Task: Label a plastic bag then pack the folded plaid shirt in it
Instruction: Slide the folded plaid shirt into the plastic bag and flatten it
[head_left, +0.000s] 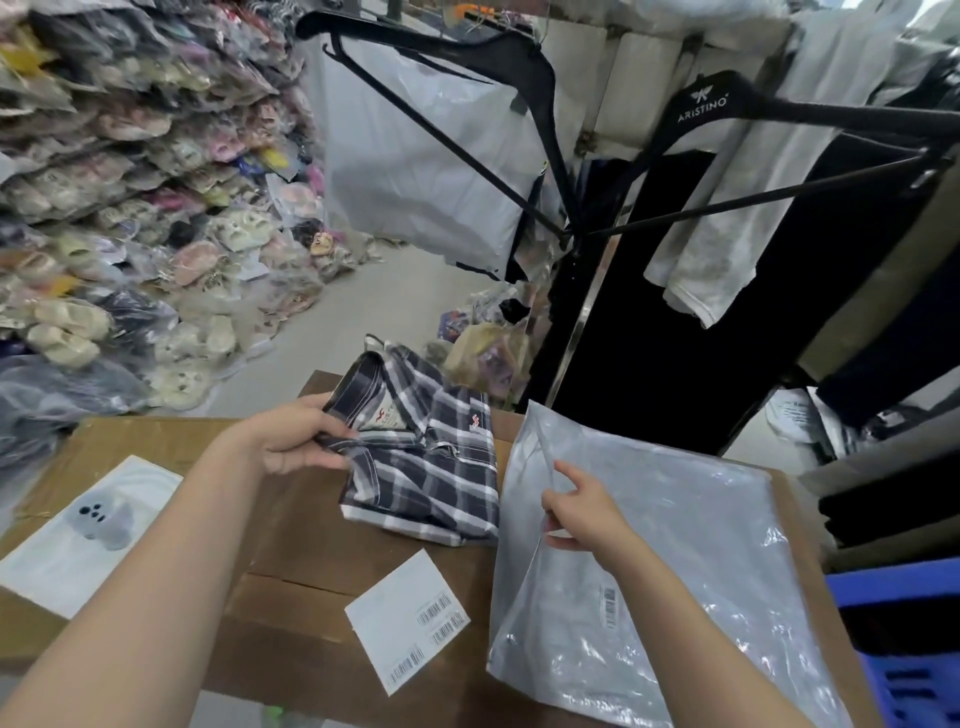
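So the folded plaid shirt sits mid-frame on the cardboard box top, with the grey plastic bag lying just to its right, the bag's left edge touching or slightly overlapping the shirt. A small barcode sticker already shows on the bag, so labeling looks done. The sheet of barcode labels lies in the lower middle.

The left hand is pinching the shirt's collar end, thumb and fingers pressed onto the fabric. The right hand has its fingers curled onto the bag's upper left edge, apparently working the opening apart.

The shirt's soft and floppy, so it will probably unfold if lifted by one corner; better to support it underneath. The bag's thin, slick film that clings shut, so the mouth likely needs holding wide.
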